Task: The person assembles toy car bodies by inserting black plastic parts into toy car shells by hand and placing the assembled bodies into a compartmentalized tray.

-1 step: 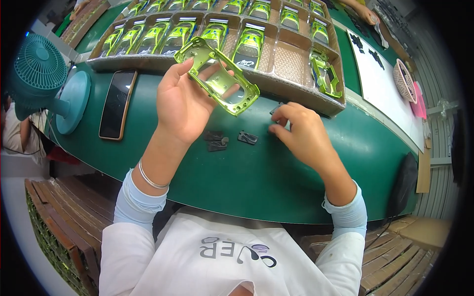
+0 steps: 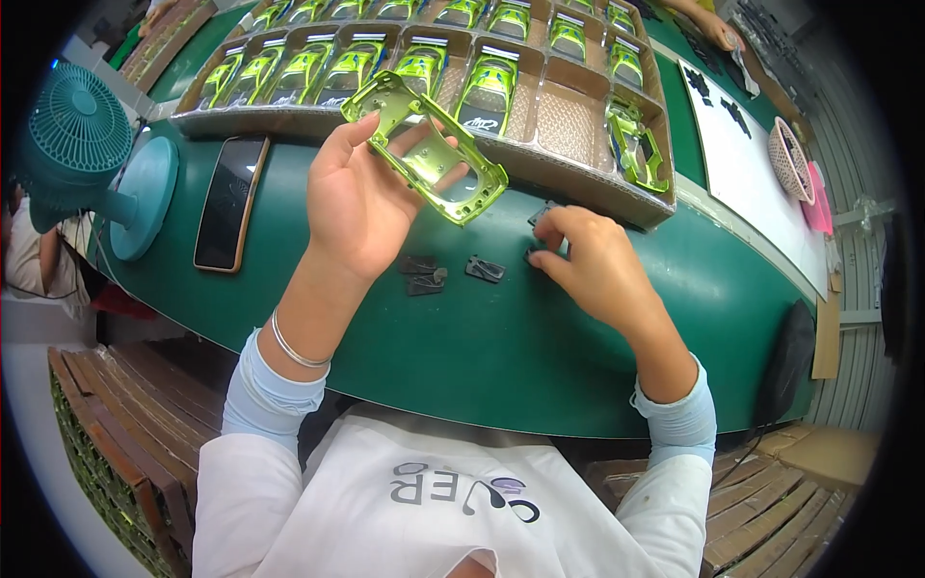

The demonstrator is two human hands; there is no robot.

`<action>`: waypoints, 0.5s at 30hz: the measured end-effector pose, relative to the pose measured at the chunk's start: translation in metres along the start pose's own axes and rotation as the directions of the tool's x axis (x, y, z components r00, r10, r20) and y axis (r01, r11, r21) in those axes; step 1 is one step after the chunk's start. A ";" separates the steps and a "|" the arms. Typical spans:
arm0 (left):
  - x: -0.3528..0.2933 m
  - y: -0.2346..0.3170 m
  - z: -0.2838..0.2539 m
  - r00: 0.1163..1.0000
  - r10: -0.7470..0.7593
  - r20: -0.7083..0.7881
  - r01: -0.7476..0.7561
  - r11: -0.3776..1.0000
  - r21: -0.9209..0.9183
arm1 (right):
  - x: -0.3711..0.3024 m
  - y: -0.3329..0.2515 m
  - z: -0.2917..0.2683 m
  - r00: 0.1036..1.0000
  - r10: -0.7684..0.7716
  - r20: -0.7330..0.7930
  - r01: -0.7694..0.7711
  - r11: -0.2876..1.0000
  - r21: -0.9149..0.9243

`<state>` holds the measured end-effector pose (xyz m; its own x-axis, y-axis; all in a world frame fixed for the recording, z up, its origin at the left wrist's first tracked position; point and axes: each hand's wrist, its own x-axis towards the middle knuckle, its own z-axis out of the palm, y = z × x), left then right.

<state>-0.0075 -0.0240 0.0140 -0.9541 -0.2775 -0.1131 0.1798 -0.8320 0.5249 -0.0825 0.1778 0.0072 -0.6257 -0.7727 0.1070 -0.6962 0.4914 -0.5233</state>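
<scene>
Your left hand (image 2: 358, 202) is grasping a green car shell (image 2: 429, 159), with the thumb at its edge, and the hollow inner side is facing toward you. You are holding this shell above the worktop (image 2: 424, 356), near the front wall of the compartmented box (image 2: 597, 183). Your right hand (image 2: 595, 258) is bending its fingers low over the worktop; a small dark piece (image 2: 529, 254) is showing at the thumb tip, but I cannot tell if you are gripping it. Between your 2 forearms, 1 single black part (image 2: 485, 269) is lying beside a small group of black parts (image 2: 424, 275). Farther out, green toy cars (image 2: 487, 91) are sitting in the box, and to the left a phone (image 2: 231, 202) is lying near a teal fan (image 2: 82, 120).
</scene>
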 end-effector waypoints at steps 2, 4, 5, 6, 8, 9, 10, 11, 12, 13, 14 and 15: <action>0.001 -0.001 0.002 1.000 -0.002 -0.003 0.002 1.000 -0.001 | -0.001 0.002 -0.002 0.972 0.118 0.203 -0.118 0.993 -0.011; 0.001 -0.002 0.001 1.000 -0.004 -0.012 0.004 1.000 -0.001 | -0.002 -0.002 -0.003 0.975 0.091 0.203 -0.089 0.996 -0.019; 0.001 -0.002 0.001 1.000 -0.010 -0.014 0.010 1.000 -0.008 | -0.001 -0.005 -0.005 0.971 0.091 0.219 -0.087 0.996 -0.027; 0.001 -0.002 0.001 1.000 -0.015 -0.014 0.015 1.000 -0.015 | -0.001 -0.006 -0.005 0.968 0.090 0.234 -0.084 0.996 -0.036; 0.001 -0.002 0.001 1.000 -0.014 -0.014 0.014 1.000 -0.013 | -0.004 -0.003 -0.004 0.972 0.062 0.226 -0.059 0.998 -0.020; 0.001 -0.002 0.001 1.000 -0.013 -0.015 0.013 1.000 -0.009 | -0.005 -0.003 -0.002 0.976 0.033 0.217 -0.034 0.999 -0.001; 0.000 -0.001 0.000 1.000 -0.010 -0.018 0.010 1.000 -0.009 | -0.006 -0.005 -0.003 0.975 0.030 0.219 -0.031 1.000 0.000; 0.000 0.000 -0.001 1.000 -0.012 -0.015 0.011 1.000 -0.011 | -0.006 -0.010 -0.006 0.970 -0.053 0.237 0.028 0.993 0.110; 0.000 0.000 -0.001 1.000 -0.014 -0.011 0.013 1.000 -0.015 | -0.007 -0.013 -0.007 0.960 -0.137 0.245 0.082 0.972 0.219; 0.000 -0.001 -0.001 1.000 -0.010 -0.014 0.009 1.000 -0.017 | -0.009 -0.017 -0.005 0.941 -0.235 0.244 0.152 0.937 0.316; 0.000 -0.001 -0.001 1.000 -0.014 -0.015 0.013 1.000 -0.020 | -0.011 -0.021 0.000 0.914 -0.332 0.234 0.217 0.886 0.410; 0.001 -0.002 0.000 1.000 -0.022 -0.011 0.022 0.999 -0.024 | -0.014 -0.024 0.005 0.898 -0.357 0.258 0.224 0.874 0.430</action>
<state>-0.0084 -0.0228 0.0127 -0.9553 -0.2637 -0.1337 0.1642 -0.8491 0.5020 -0.0546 0.1748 0.0137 -0.2220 -0.9729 0.0644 -0.5974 0.0835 -0.7975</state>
